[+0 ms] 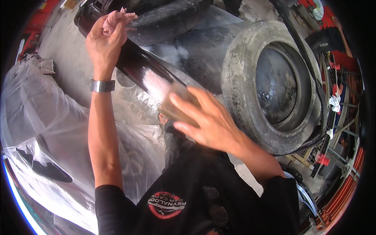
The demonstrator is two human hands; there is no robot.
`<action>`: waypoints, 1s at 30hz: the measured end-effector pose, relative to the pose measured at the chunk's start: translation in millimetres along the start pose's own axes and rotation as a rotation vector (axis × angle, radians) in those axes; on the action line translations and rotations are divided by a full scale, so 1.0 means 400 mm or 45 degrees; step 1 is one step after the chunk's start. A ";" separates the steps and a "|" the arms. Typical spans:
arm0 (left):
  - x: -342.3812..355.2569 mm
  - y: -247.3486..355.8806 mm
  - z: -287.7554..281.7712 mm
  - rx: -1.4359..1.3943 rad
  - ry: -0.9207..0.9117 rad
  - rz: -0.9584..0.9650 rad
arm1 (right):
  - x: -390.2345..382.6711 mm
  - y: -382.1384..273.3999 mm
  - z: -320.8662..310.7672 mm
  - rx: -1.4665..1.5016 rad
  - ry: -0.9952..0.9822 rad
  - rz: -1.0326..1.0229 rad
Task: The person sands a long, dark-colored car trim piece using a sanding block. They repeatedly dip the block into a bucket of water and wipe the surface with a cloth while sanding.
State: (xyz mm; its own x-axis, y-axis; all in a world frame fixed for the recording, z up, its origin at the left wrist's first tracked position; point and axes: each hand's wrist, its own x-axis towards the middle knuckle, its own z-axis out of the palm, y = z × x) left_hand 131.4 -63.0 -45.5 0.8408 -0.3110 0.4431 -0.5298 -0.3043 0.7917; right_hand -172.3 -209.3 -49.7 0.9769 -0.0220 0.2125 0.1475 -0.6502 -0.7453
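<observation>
A long, glossy black car body panel (135,60) runs slantwise in front of me, with a whitish dull patch (153,82) on its surface. My left hand (102,47) is closed round a crumpled pink cloth (117,21) over the panel's far left part. Lower down, my right hand (207,117) grips a brownish sanding block (177,102) at the near end of the whitish patch. Block and fingers are smeared by motion. The block's underside is hidden.
A worn grey tyre (243,66) lies at the right, and another dark tyre (168,23) sits behind the panel. Clear plastic sheeting (47,105) drapes over something at the left. Metal racks (344,117) stand along the far right, by a red wall.
</observation>
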 end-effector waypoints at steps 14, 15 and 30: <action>-0.004 -0.005 0.003 0.067 0.065 0.126 | -0.084 0.001 -0.009 -0.008 0.014 0.029; -0.006 -0.006 0.006 0.012 0.044 0.089 | -0.061 -0.004 -0.004 0.047 0.022 0.046; -0.004 0.036 0.019 -0.299 -0.028 -0.066 | 0.113 0.003 0.024 0.228 0.021 0.111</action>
State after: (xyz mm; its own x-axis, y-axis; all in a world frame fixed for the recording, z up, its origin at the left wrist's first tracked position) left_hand 121.6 -73.9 -37.8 0.8624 -0.3206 0.3919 -0.4432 -0.1038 0.8904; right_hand -126.4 -203.8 -46.8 0.9847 -0.0858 0.1515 0.0890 -0.4999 -0.8615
